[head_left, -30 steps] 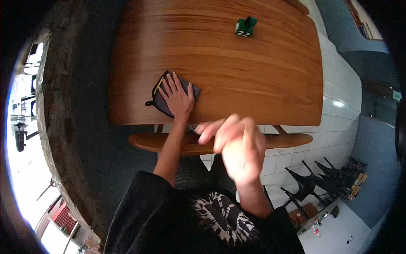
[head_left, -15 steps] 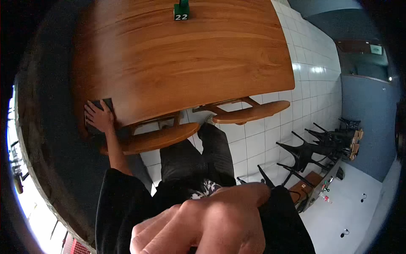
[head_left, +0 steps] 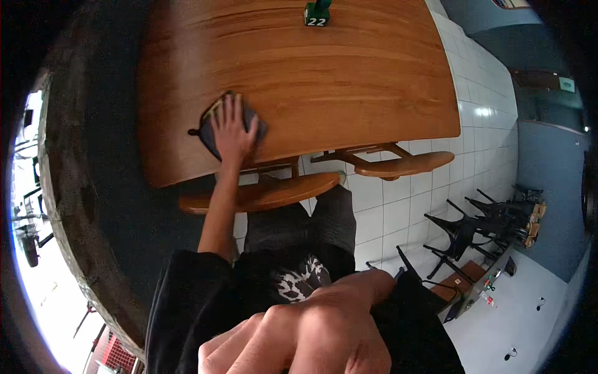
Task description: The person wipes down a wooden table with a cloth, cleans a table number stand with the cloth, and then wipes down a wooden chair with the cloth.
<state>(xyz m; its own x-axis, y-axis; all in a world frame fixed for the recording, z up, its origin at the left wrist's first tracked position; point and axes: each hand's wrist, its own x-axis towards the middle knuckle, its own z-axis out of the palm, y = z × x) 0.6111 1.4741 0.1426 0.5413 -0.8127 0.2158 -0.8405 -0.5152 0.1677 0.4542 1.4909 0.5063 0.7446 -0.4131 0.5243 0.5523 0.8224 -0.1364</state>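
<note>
Where the dark grey, black-edged fabric cloth lies: on the near left part of the brown wood-grained table, just inside the near edge, with a small black loop poking out at its left corner.
Left bare hand: palm down over the cloth, fingers extended and slightly parted, thumb out to the side; it covers the fabric rather than pinching it.
Palm pressure: to my eye, a flat hand suits this; weight shared from heel to fingertips should keep the fabric smooth, while too much on the fingers could bunch it.
Right bare hand: raised before the black printed shirt, well off the table, fingers loosely curled; I cannot tell whether it has hold of anything.
Near edge: curved brown wooden seats sit beside it; stopping short of that edge would keep the cloth supported.
Number 22: a small green block stands well apart from the cloth, best left unbumped.
Beyond: white floor tiles and black chairs, well away.
</note>
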